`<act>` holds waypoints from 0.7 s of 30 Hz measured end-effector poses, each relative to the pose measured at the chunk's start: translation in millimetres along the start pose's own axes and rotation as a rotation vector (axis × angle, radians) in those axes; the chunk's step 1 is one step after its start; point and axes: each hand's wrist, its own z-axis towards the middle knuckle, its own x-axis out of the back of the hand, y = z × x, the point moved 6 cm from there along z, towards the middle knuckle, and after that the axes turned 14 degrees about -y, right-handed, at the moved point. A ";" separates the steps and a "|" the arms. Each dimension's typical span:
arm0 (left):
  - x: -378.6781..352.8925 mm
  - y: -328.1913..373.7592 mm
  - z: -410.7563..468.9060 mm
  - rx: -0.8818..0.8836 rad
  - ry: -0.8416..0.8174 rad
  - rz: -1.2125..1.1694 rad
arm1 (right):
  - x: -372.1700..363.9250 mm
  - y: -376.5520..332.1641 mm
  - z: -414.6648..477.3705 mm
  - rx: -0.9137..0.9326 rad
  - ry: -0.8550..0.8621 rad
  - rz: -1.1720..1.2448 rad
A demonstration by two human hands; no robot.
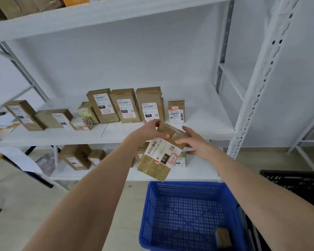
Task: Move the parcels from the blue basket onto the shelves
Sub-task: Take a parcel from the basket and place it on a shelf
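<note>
Above the blue basket (185,184), in front of the shelving, a brown cardboard parcel (159,156) hangs in the air between both hands. It is tilted, with its upper end leaning toward the front edge of the middle shelf (212,127). Its white label faces the camera (a black patch reading 010 and a red-ringed handwritten mark show on it). The left hand (149,130) grips the upper end, thumb across the front and fingers curled over the top. The right hand (193,141) holds the upper right side, thumb on the near face and fingers reaching round the far side. Down in the basket, one small parcel (223,237) lies near the right corner closest to the person. On the middle shelf, behind the hands, three tall boxes (125,105) stand upright side by side, labels forward. A short box (176,111) stands just to their right, and more boxes (53,118) sit further left. The lower shelf (199,172) carries several boxes too, partly hidden by the held parcel. A black crate (297,180) sits just beside the basket on its right.
</note>
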 end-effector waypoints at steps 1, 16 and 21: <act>-5.0 4.6 0.2 -0.004 -0.029 0.037 | -2.5 1.2 -1.3 -0.012 -0.031 0.011; -5.1 -61.0 -30.6 0.209 0.390 -0.236 | 11.4 40.3 -20.4 0.077 0.224 0.558; -3.9 -57.8 -43.0 0.188 0.495 -0.222 | 9.6 41.9 -22.5 0.043 0.286 0.291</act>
